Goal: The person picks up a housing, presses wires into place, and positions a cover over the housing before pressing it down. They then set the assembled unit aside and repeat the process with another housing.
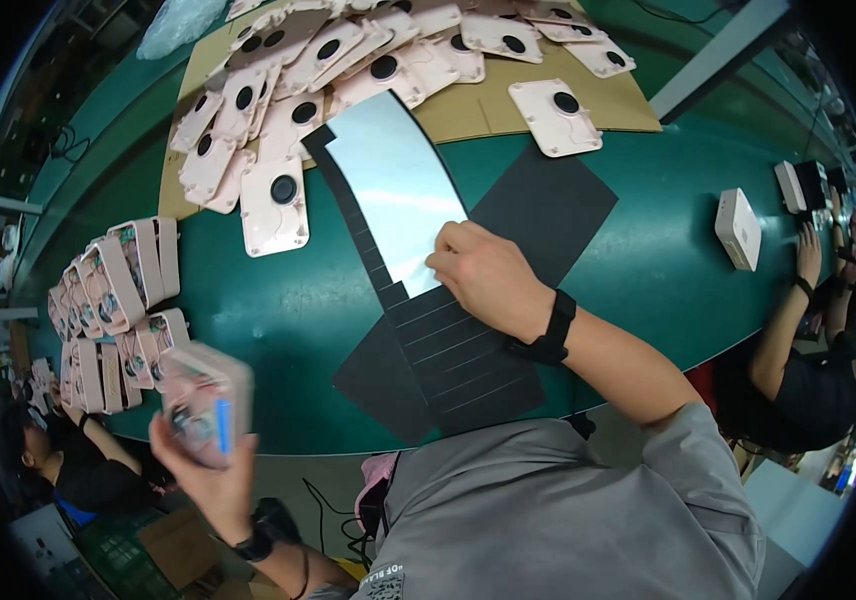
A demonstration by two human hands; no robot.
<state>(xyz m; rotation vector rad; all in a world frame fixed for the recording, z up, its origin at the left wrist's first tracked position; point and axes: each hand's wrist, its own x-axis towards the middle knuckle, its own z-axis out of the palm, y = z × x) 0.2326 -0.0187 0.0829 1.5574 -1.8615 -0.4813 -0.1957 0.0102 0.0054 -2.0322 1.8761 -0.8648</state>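
Observation:
My left hand [216, 488], low on the left, is closed around an open, pale pink plastic housing [238, 385] with wiring and a blue strip inside; motion blurs it a little. In the middle, my right hand [496, 275] is pinched at the lower edge of a glossy, pale backing sheet [388, 165]. What its fingertips hold, if anything, is hidden. Black material cut into strips [468, 350] borders the sheet on its left side and below. Plain black pads [553, 210] lie underneath, crossed at an angle.
Similar pink housings [153, 265] stand in rows at the left. Pink panels with black round parts [383, 68] are heaped on cardboard [638, 105] at the back. A closed white box [738, 230] stands on the green table [648, 290] at the right. Other people work at both sides.

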